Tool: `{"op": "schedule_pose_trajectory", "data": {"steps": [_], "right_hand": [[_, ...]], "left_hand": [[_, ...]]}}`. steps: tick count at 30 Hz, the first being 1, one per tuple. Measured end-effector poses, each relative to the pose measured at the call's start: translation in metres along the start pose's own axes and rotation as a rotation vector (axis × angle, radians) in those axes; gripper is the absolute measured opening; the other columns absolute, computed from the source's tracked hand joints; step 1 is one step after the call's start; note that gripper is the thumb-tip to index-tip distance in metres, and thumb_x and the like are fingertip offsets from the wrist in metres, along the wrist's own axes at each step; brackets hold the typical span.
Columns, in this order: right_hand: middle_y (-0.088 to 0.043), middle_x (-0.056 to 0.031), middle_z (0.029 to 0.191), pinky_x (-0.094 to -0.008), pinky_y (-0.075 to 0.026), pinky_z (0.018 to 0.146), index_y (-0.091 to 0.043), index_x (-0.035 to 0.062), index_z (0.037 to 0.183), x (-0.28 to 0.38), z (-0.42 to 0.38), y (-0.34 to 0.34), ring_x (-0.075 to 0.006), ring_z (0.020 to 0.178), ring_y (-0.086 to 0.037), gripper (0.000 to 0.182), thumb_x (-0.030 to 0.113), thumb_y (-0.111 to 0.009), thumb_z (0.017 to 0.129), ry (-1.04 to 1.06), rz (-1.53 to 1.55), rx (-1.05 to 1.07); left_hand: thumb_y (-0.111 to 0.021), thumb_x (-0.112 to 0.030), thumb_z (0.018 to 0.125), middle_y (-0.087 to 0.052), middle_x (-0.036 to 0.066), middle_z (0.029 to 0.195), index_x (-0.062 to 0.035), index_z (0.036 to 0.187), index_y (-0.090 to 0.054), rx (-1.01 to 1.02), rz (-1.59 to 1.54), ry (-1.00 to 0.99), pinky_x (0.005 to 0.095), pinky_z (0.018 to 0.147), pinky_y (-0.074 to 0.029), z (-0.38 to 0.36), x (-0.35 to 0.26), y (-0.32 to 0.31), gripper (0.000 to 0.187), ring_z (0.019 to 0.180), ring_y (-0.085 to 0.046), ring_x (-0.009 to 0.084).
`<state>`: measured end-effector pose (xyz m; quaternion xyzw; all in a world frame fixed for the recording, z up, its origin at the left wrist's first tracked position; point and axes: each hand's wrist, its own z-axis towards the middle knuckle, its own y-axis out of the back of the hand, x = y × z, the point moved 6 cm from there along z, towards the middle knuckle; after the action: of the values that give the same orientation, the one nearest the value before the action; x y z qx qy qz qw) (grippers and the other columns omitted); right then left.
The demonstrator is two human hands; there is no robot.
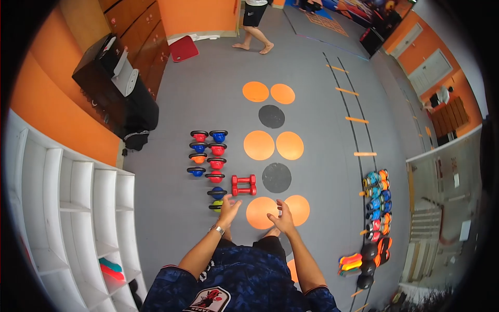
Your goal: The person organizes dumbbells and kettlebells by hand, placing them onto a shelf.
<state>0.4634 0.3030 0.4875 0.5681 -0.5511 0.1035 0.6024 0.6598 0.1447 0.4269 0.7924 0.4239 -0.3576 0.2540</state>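
– how are the hands?

– the left hand (229,210) has its thumb and fingers parted and loosely bent, with nothing seen in its grasp. the right hand (283,220) is spread wide too, nothing seen in it either.

– what's nearest to them?

– a lime-green kettlebell (214,207), partly hidden by the left hand; i can't tell if they touch. the right hand shows against two orange floor discs (300,210).

– and the red dumbbells (244,191)?

– a pair, side by side on the gray floor (171,208), just beyond the hands and right of the kettlebell rows (216,164).

– what colors are those?

– mostly red and blue, one orange, with black handles.

– over on the right?

– an agility ladder (365,154) lies flat, with black balls (367,267) by its near part.

– and elsewhere?

– white shelves (77,207) stand near on the left; a barefoot person (254,15) in black shorts is at the far side.
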Motion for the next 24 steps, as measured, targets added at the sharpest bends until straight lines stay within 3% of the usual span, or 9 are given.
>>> {"op": "schedule_pose_trajectory", "data": {"steps": [1,5,8,10,12,18,20,21,24], "right_hand": [[-0.049,-0.0185,0.136,-0.0415,-0.050,0.089,-0.039,0.0041,0.139,-0.006,0.012,0.007,-0.0307,0.119,-0.053,0.078,0.027,-0.078,0.076,0.033,-0.036,0.035],[-0.049,-0.0194,0.136,-0.0430,-0.051,0.087,-0.038,0.0059,0.141,-0.022,0.057,0.039,-0.0327,0.119,-0.054,0.080,0.029,-0.078,0.076,0.163,-0.105,0.237],[-0.053,-0.0213,0.129,-0.0416,-0.053,0.084,-0.036,0.0058,0.141,-0.036,0.094,0.061,-0.0321,0.111,-0.060,0.080,0.028,-0.077,0.077,0.158,-0.017,0.405],[-0.055,-0.0236,0.125,-0.0420,-0.053,0.086,-0.035,0.0044,0.141,-0.041,0.110,0.078,-0.0321,0.105,-0.063,0.080,0.028,-0.076,0.078,0.085,0.019,0.518],[-0.058,-0.0211,0.120,-0.0393,-0.054,0.080,-0.035,0.0045,0.140,-0.052,0.131,0.086,-0.0293,0.097,-0.067,0.078,0.028,-0.076,0.079,0.190,-0.061,0.562],[-0.061,-0.0188,0.113,-0.0381,-0.055,0.076,-0.042,0.0038,0.134,-0.063,0.187,0.054,-0.0267,0.088,-0.069,0.069,0.025,-0.076,0.079,0.300,-0.201,0.751],[-0.060,-0.0176,0.117,-0.0370,-0.056,0.074,-0.041,0.0053,0.136,-0.071,0.196,0.046,-0.0262,0.092,-0.067,0.067,0.024,-0.075,0.081,0.311,-0.271,0.823],[-0.059,-0.0171,0.119,-0.0364,-0.056,0.073,-0.041,0.0061,0.136,-0.073,0.200,0.043,-0.0260,0.094,-0.067,0.066,0.023,-0.074,0.082,0.309,-0.306,0.852],[-0.057,-0.0158,0.121,-0.0351,-0.057,0.070,-0.042,0.0090,0.136,-0.081,0.200,0.051,-0.0250,0.098,-0.064,0.063,0.021,-0.073,0.083,0.008,-0.238,0.938]], "left_hand": [[-0.071,-0.037,0.083,-0.052,0.013,0.122,-0.0102,0.139,-0.034,0.001,-0.023,0.042,0.0415,0.079,-0.052,0.002,-0.003,-0.008,0.072,0.110,-0.053,0.0237],[-0.072,-0.035,0.082,-0.056,0.011,0.115,-0.0108,0.136,-0.038,-0.194,-0.159,0.050,0.0316,0.065,-0.050,0.010,0.003,-0.036,0.067,0.092,-0.059,0.0189],[-0.069,-0.034,0.085,-0.057,0.010,0.114,-0.0101,0.136,-0.039,-0.297,-0.352,0.079,0.0328,0.064,-0.051,-0.003,0.011,-0.064,0.064,0.091,-0.060,0.0183],[-0.065,-0.031,0.089,-0.055,0.011,0.117,-0.0082,0.136,-0.039,-0.313,-0.465,0.089,0.0368,0.070,-0.054,-0.019,0.009,-0.088,0.059,0.096,-0.060,0.0200],[-0.063,-0.028,0.091,-0.053,0.013,0.122,-0.0060,0.136,-0.038,-0.369,-0.553,0.089,0.0416,0.076,-0.056,-0.037,0.007,-0.114,0.056,0.103,-0.059,0.0232],[-0.067,-0.028,0.088,-0.055,0.012,0.116,-0.0085,0.132,-0.043,-0.603,-0.860,0.073,0.0347,0.072,-0.054,-0.050,0.030,-0.154,0.054,0.096,-0.060,0.0198],[-0.067,-0.030,0.089,-0.055,0.012,0.115,-0.0088,0.129,-0.046,-0.667,-0.936,0.122,0.0342,0.072,-0.054,-0.045,0.048,-0.162,0.050,0.097,-0.060,0.0198],[-0.066,-0.031,0.089,-0.056,0.011,0.114,-0.0090,0.127,-0.047,-0.672,-0.966,0.136,0.0347,0.072,-0.053,-0.040,0.057,-0.163,0.047,0.097,-0.059,0.0199],[-0.064,-0.034,0.090,-0.056,0.009,0.112,-0.0094,0.121,-0.050,-0.687,-1.061,0.212,0.0363,0.074,-0.053,-0.034,0.076,-0.185,0.042,0.096,-0.059,0.0201]]}}
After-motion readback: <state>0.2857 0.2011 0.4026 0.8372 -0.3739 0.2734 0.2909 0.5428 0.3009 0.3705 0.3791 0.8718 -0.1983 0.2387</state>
